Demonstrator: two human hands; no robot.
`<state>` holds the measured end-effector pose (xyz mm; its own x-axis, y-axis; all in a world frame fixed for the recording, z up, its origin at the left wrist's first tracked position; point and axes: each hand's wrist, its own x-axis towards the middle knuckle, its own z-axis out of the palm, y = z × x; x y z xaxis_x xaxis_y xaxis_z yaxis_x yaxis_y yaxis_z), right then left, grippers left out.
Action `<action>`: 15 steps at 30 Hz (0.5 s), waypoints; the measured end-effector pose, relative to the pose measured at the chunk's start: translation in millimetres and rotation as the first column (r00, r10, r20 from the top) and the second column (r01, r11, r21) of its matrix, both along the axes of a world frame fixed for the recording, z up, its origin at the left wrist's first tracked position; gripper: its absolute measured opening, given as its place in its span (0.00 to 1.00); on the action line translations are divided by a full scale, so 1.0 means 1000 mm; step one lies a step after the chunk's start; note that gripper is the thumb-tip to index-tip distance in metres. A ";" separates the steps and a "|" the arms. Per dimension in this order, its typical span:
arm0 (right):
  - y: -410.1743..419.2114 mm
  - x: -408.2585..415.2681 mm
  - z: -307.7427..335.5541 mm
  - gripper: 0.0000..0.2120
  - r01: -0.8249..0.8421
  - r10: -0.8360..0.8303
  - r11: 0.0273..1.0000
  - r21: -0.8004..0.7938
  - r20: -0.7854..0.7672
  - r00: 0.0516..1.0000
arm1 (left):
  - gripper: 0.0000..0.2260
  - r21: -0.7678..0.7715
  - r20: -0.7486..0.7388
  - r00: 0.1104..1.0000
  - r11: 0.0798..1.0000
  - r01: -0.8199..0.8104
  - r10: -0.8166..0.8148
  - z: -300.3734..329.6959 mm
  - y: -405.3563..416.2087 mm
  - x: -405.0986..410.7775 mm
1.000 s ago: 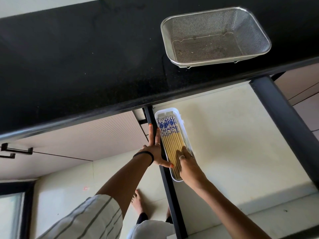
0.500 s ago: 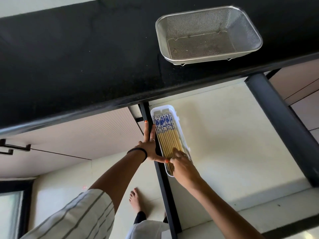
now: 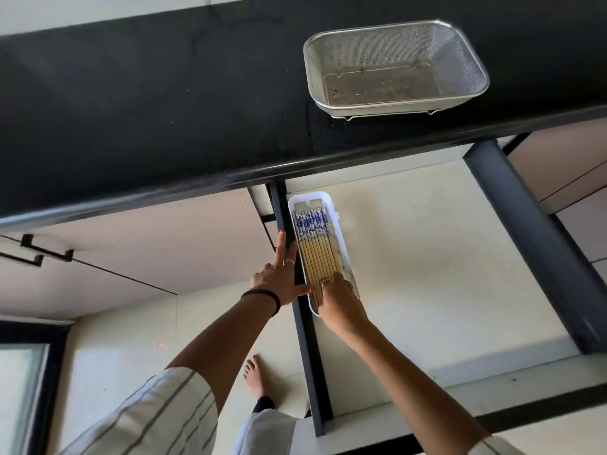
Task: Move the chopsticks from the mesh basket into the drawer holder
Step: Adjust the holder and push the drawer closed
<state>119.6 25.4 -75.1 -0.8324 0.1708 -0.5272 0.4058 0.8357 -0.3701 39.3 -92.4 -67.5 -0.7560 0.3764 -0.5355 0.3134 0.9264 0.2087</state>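
Now empty, mesh basket (image 3: 395,65) far right; chopsticks (image 3: 317,249) in drawer holder (image 3: 345,254); right hand (image 3: 341,302) pulled nearer, fingers curled onto near ends; left hand (image 3: 279,279) still splayed flat beside.

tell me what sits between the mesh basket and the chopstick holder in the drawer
In the head view, only bare black counter and its front edge lie between the basket and the holder; nothing else sits there.

drawer (image 3: 427,274) open right of holder (image 3: 341,244), countertop (image 3: 164,110) overhanging its back
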 end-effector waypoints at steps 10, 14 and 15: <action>0.016 0.025 0.027 0.22 -0.090 0.086 0.993 -0.071 -0.051 0.995 | 0.42 -0.056 0.013 0.999 0.998 0.038 -0.037 0.019 0.004 0.044; 0.019 0.049 0.038 0.20 -0.092 0.082 0.992 -0.089 -0.110 0.991 | 0.40 -0.010 -0.005 0.998 0.998 0.069 -0.070 0.032 0.004 0.066; 0.020 0.058 0.041 0.20 -0.087 0.076 0.993 -0.083 -0.133 0.988 | 0.39 0.020 -0.012 0.997 0.997 0.073 -0.073 0.035 0.002 0.074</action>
